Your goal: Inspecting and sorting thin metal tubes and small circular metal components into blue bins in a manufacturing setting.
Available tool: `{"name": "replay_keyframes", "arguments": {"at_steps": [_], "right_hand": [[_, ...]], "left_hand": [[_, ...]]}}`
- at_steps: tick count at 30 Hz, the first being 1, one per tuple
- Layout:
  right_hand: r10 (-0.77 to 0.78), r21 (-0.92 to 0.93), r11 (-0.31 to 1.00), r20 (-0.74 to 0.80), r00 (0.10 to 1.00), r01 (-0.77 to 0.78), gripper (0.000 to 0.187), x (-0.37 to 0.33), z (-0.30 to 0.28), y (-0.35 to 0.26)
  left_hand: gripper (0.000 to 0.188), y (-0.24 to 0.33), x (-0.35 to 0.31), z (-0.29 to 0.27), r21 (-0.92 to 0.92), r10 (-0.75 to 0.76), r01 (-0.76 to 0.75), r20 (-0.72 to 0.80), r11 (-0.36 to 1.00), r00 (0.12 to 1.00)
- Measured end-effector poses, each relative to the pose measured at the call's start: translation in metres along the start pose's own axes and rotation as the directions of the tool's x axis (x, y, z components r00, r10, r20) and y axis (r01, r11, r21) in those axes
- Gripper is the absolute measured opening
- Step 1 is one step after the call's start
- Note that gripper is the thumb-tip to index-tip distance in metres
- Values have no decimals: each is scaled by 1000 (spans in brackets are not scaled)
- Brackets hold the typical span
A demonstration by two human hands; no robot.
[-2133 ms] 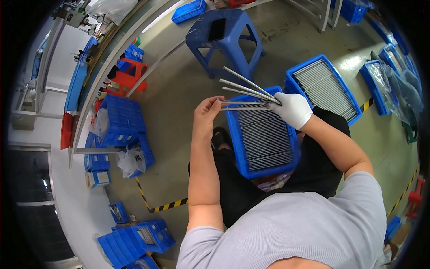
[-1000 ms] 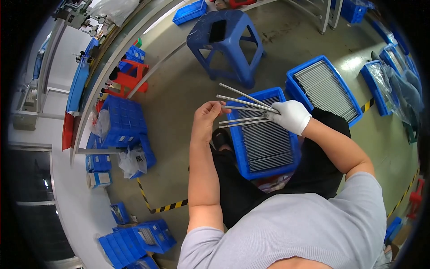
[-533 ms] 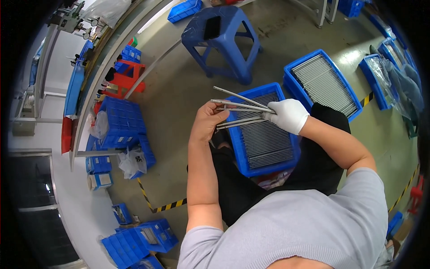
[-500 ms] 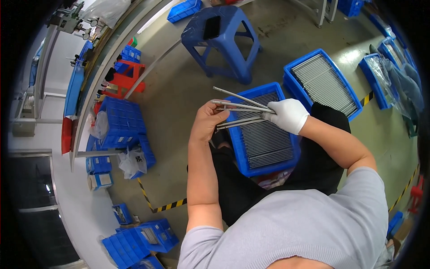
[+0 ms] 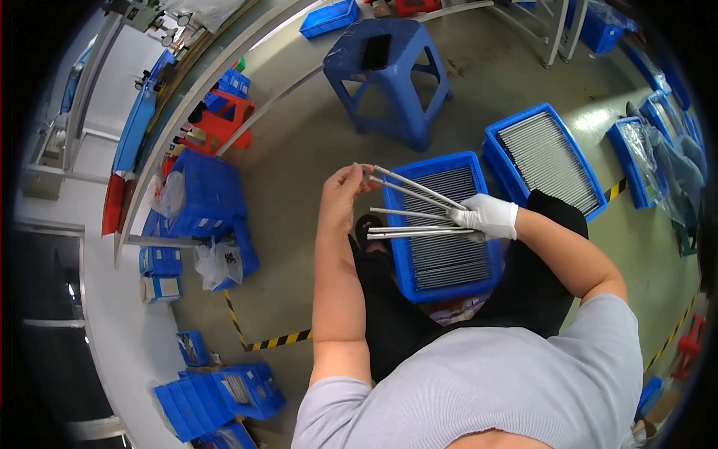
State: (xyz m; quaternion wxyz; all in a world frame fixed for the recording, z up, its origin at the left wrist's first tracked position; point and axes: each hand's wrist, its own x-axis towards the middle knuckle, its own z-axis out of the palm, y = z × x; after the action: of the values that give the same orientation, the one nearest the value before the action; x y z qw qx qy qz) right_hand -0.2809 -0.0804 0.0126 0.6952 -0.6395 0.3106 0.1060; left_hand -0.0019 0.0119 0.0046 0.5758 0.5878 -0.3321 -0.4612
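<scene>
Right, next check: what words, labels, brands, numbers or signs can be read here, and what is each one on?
No text can be read.
Stacked blue plastic crates at left: small white labels, too small to read.
Whitish plastic bag by them: a dark mark, too blurred to read.
Metal rods in the gloved right hand: no legible lettering.
Black-and-yellow floor tape: stripes, no visible words.

The rods [image 5: 419,187] look smooth, dull-shining metal; the glove [image 5: 493,217] is matt cloth, the near crate [image 5: 402,262] smooth, slightly glossy plastic.
</scene>
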Motion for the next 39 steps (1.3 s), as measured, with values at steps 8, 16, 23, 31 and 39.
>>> {"name": "replay_keyframes", "arguments": {"at_steps": [8,16,23,31,39], "right_hand": [[14,109,994,69,998,-21,55,2,1,1],[41,131,990,87,995,-52,55,-5,-2,-1],[8,68,998,61,998,-12,53,-4,-1,0],[-107,-611,791,-187,977,-30,47,0,5,-7],[43,-257,965,-46,998,-53,54,2,5,-5]], "left_hand": [[30,1,-3,1,-28,-12,14,86,1000,996],[25,6,-6,3,-5,-4,5,128,1000,992],[27,5,-7,1,-76,-11,31,253,997,967],[19,4,-7,0,158,-38,35,20,987,999],[22,11,-11,11,36,169,-173,108,984,980]]}}
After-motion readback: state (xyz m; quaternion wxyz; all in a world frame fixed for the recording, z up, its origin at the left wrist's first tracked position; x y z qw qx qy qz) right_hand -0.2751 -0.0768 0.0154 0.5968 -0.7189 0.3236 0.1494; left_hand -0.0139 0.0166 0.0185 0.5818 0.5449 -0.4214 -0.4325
